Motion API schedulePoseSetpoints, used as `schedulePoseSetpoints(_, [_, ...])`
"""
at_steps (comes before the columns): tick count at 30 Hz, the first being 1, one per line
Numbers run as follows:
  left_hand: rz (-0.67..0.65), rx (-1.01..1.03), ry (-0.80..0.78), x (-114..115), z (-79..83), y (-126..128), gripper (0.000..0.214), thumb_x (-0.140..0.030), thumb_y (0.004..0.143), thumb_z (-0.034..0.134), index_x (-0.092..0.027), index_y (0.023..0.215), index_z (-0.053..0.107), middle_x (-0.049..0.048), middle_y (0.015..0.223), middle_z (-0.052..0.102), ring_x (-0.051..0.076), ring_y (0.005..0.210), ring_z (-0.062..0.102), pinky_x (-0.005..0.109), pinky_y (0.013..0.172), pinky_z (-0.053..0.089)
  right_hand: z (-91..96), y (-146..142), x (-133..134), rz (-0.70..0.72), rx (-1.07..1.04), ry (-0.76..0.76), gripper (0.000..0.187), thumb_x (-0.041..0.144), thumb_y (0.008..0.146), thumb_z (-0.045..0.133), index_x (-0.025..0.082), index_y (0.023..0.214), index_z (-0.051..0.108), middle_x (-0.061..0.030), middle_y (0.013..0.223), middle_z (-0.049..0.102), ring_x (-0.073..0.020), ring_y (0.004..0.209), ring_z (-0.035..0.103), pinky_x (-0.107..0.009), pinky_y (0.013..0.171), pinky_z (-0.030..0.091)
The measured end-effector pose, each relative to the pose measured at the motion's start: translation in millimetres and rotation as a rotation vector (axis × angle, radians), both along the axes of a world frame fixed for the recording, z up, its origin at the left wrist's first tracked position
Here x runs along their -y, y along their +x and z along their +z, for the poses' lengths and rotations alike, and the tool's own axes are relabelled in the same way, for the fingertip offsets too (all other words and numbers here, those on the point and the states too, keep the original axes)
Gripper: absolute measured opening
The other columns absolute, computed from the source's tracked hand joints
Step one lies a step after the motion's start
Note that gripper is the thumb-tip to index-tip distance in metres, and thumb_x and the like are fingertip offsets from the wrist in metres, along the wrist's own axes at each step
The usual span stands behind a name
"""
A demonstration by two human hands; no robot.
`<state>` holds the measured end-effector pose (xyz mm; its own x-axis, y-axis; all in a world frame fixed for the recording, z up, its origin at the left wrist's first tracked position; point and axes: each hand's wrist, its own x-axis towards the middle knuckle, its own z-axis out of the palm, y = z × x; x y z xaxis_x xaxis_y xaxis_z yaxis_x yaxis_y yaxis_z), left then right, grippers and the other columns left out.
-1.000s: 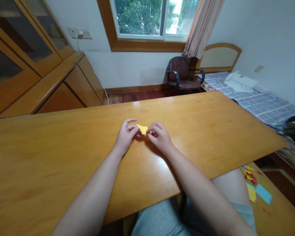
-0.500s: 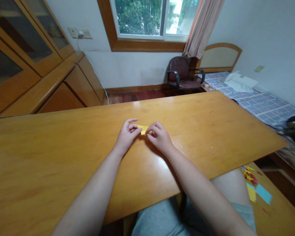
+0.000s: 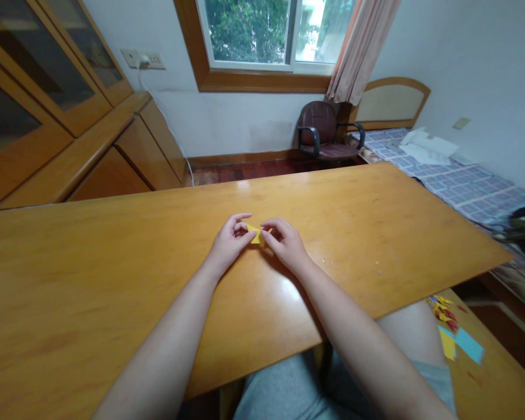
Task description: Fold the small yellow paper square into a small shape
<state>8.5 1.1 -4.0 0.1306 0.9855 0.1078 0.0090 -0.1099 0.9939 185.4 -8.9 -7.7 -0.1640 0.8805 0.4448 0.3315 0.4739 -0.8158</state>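
A small piece of yellow paper (image 3: pixel 256 237) is held between my two hands, just over the wooden table (image 3: pixel 126 251). My left hand (image 3: pixel 231 240) pinches its left side between thumb and fingers, with the index finger stretched out above. On the other side, my right hand (image 3: pixel 283 238) grips the right part of the paper with thumb and fingertips. Fingers cover much of the sheet, so its folds cannot be made out fully.
Right of my leg, a lower wooden surface (image 3: pixel 499 385) carries several folded yellow and red paper pieces (image 3: pixel 445 312), a yellow sheet (image 3: pixel 448 344) and a light blue sheet (image 3: pixel 469 345). Beyond the table stand a chair (image 3: pixel 321 131) and a bed (image 3: pixel 476 186). Small white specks lie on the tabletop.
Both hands have shifted very slightly, and my right fingers have opened a bit wider around the paper. The yellow paper now shows a narrower, more pointed outline.
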Motion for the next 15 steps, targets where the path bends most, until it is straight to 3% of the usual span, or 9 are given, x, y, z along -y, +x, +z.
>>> schedulePoseSetpoints(6, [-0.006,0.011,0.01,-0.5,-1.1,-0.3,0.049,-0.028,0.072,0.074,-0.019,0.116,0.056,-0.0039,0.077,0.059,0.012,0.073,0.058,0.025,0.073,0.045,0.3,-2.0,0.2,0.02,0.008,-0.047,0.007,0.022,0.084,0.06,0.018,0.088,0.065,-0.0015,0.083,0.067,-0.0116,0.068,0.057,-0.024,0.064,0.046])
schedulePoseSetpoints(15, [0.021,0.036,-0.012,-0.3,1.9,-2.0,0.051,-0.031,0.072,0.075,-0.019,0.117,0.054,-0.0011,0.081,0.066,0.015,0.078,0.062,0.028,0.076,0.048,-3.0,-1.8,-0.2,0.053,-0.046,-0.131,0.007,0.022,0.08,0.062,0.018,0.085,0.064,0.0,0.078,0.065,-0.0107,0.065,0.056,-0.023,0.063,0.045])
